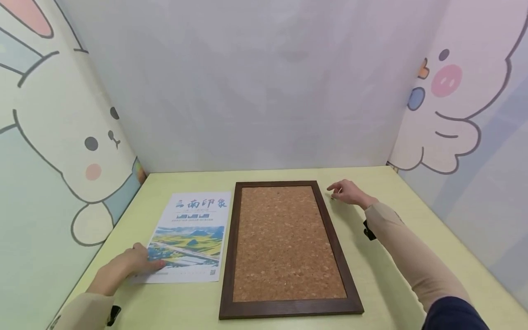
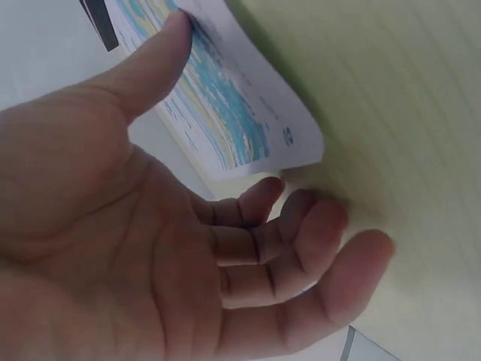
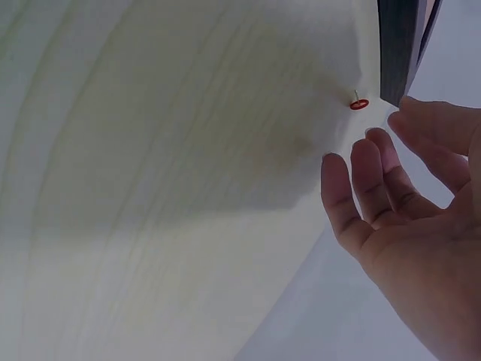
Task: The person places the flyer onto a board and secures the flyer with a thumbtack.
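Note:
At the lower left corner of a printed poster (image 1: 194, 247) is my left hand (image 1: 125, 266). Its thumb rests on the picture side while the loosely bent fingers (image 2: 293, 256) lie off the edge, and that corner stands slightly off the table. A dark wooden frame with a cork board (image 1: 284, 243) lies flat to the poster's right. Beyond the frame's upper right side is my right hand (image 1: 348, 191), holding nothing. In the right wrist view a red thumbtack (image 3: 359, 104) lies point up on the table, just off those fingertips.
The pale yellow table (image 1: 392, 284) is enclosed by a grey back wall (image 1: 264, 101) and side walls printed with cartoon animals (image 1: 95, 151). The frame's raised wooden border (image 1: 288, 308) edges the cork all round.

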Available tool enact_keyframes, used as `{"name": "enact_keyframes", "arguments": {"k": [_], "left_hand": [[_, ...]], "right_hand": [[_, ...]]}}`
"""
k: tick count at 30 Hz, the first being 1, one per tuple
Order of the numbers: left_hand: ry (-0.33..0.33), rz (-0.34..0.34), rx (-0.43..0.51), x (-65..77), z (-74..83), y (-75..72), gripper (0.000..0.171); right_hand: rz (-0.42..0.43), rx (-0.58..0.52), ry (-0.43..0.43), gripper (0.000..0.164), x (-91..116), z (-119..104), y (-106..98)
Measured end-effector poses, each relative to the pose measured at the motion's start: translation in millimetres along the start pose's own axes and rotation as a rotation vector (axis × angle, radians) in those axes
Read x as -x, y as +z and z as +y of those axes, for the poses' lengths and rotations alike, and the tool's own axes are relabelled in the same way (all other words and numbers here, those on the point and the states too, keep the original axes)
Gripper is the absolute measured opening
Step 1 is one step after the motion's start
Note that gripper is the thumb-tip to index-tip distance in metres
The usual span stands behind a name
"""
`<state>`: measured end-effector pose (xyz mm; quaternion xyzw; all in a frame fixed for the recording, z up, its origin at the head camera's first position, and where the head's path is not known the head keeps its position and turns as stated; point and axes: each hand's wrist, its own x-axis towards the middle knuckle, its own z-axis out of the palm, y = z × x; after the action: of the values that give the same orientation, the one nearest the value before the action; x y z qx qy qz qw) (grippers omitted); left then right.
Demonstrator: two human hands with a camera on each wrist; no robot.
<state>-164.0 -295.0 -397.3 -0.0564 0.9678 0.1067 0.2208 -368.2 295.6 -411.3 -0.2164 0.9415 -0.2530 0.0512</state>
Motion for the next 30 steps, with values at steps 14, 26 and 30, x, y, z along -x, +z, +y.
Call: {"name": "enact_keyframes", "arguments": {"k": [14, 26, 30], "left_hand": [[-0.014, -0.012, 0.269, -1.4, 8.0, -1.0, 0.064], [0.092, 0.107, 0.308, -0.8, 5.8, 11.7, 0.043], [0.139, 0.145, 0.302, -3.5, 2.0, 14.2, 0.021]], "right_hand": [[0.044, 0.018, -0.02, 0.017, -3.5, 8.1, 11.7], [0.051, 0.05, 0.004, 0.008, -3.6, 8.4, 12.2], [0.036, 0.025, 0.018, 0.008, -1.5, 7.4, 12.3]]}}
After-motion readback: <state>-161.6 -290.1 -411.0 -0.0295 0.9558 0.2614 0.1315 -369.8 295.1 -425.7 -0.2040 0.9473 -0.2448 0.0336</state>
